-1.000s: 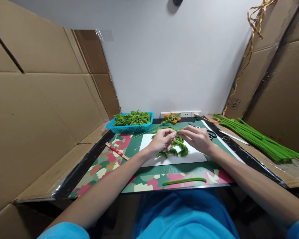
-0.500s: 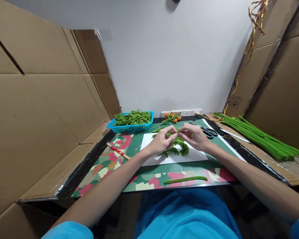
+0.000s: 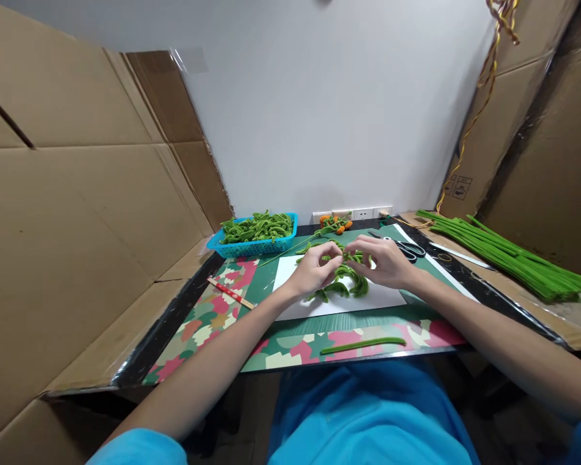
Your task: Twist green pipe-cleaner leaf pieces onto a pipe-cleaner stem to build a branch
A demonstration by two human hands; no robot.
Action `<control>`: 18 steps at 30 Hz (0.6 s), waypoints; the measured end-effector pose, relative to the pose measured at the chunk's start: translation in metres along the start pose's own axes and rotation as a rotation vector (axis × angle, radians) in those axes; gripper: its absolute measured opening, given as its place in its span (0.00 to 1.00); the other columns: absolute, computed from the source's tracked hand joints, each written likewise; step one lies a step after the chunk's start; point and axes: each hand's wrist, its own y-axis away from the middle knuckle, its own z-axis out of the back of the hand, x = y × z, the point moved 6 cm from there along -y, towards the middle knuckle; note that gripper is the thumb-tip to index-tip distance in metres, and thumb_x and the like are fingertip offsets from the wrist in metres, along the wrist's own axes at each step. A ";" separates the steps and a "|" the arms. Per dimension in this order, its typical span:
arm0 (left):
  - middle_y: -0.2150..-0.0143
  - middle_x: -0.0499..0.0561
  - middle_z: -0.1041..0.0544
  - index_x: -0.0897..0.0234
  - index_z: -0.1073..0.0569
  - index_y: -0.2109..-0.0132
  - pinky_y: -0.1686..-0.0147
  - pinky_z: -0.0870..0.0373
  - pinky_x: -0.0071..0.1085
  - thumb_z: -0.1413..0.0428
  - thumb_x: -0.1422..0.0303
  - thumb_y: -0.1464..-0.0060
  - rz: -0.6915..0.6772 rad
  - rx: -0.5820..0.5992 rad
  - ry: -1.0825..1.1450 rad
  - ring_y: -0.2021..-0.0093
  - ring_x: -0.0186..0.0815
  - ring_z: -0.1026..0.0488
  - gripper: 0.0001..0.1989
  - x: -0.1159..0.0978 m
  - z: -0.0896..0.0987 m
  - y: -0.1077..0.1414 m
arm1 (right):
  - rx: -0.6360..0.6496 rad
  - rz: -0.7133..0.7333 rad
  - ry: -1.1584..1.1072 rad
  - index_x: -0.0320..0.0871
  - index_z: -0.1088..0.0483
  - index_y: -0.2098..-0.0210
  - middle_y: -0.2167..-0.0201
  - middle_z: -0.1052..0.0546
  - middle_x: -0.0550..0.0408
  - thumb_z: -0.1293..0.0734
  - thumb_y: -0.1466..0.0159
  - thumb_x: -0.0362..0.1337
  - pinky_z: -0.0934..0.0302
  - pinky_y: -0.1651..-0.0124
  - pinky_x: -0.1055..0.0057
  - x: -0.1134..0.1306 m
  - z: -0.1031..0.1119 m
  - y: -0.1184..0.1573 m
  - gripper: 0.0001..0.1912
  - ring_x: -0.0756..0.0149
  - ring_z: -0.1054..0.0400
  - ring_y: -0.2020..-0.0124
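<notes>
My left hand (image 3: 317,268) is closed in a pinch, thumb against forefinger, over a white sheet (image 3: 290,311). My right hand (image 3: 380,261) faces it with curled fingers, their tips almost meeting the left ones. Whatever lies between the fingertips is too small and hidden to name. Below and behind both hands, curved pieces of green pipe cleaner (image 3: 359,286) lie on the sheet. A single straight green pipe cleaner (image 3: 363,345) rests near the table's front edge.
A blue basket (image 3: 252,248) holds many twisted green pieces. Black-handled scissors (image 3: 411,250) lie right of my right hand. Orange-and-green pipe cleaner stems (image 3: 336,224) are at the back. Chopsticks in a red wrapper (image 3: 230,292) lie left; a green pipe cleaner bundle (image 3: 513,258) lies right.
My right hand's fingers have lifted and loosened a little beside the left fingertips. The left hand stays nearly in place. The whole view has shifted slightly.
</notes>
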 end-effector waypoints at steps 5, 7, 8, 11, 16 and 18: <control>0.78 0.40 0.39 0.62 0.33 0.61 0.85 0.46 0.23 0.38 0.52 0.40 0.028 0.056 0.115 0.83 0.27 0.39 0.19 0.001 -0.002 0.000 | -0.024 0.202 0.312 0.44 0.23 0.58 0.63 0.19 0.52 0.38 0.25 0.40 0.50 0.72 0.71 0.009 0.003 0.005 0.13 0.72 0.34 0.74; 0.78 0.40 0.38 0.61 0.34 0.59 0.84 0.45 0.23 0.40 0.52 0.38 0.012 0.081 0.094 0.82 0.28 0.38 0.18 -0.003 -0.004 0.001 | -0.022 0.157 0.228 0.44 0.23 0.61 0.66 0.21 0.52 0.38 0.25 0.41 0.51 0.72 0.70 0.010 0.001 0.002 0.14 0.71 0.36 0.75; 0.77 0.39 0.39 0.60 0.35 0.59 0.84 0.45 0.23 0.42 0.52 0.36 -0.007 0.080 0.055 0.82 0.28 0.38 0.17 -0.006 -0.005 0.002 | -0.025 0.097 0.127 0.43 0.24 0.62 0.68 0.23 0.53 0.37 0.26 0.42 0.50 0.71 0.71 0.009 0.001 0.000 0.14 0.71 0.37 0.75; 0.74 0.42 0.36 0.61 0.35 0.58 0.78 0.41 0.24 0.48 0.58 0.30 -0.170 -0.001 -0.254 0.78 0.28 0.37 0.11 -0.019 0.000 0.005 | 0.002 -0.244 -0.408 0.42 0.28 0.68 0.76 0.32 0.58 0.33 0.30 0.49 0.50 0.75 0.72 -0.003 -0.008 -0.005 0.17 0.71 0.42 0.78; 0.61 0.50 0.31 0.62 0.29 0.56 0.70 0.39 0.27 0.54 0.70 0.30 -0.501 -0.006 -0.815 0.69 0.30 0.35 0.09 -0.036 -0.005 0.013 | 0.197 -0.668 -1.075 0.41 0.32 0.74 0.79 0.40 0.64 0.25 0.40 0.49 0.61 0.81 0.74 -0.012 -0.032 0.002 0.20 0.78 0.53 0.84; 0.62 0.49 0.31 0.63 0.30 0.57 0.69 0.39 0.27 0.53 0.70 0.29 -0.474 -0.021 -0.768 0.69 0.30 0.35 0.09 -0.034 -0.004 0.013 | 0.209 -0.625 -1.008 0.41 0.31 0.71 0.79 0.38 0.63 0.25 0.38 0.50 0.59 0.81 0.74 -0.014 -0.029 0.003 0.20 0.77 0.50 0.84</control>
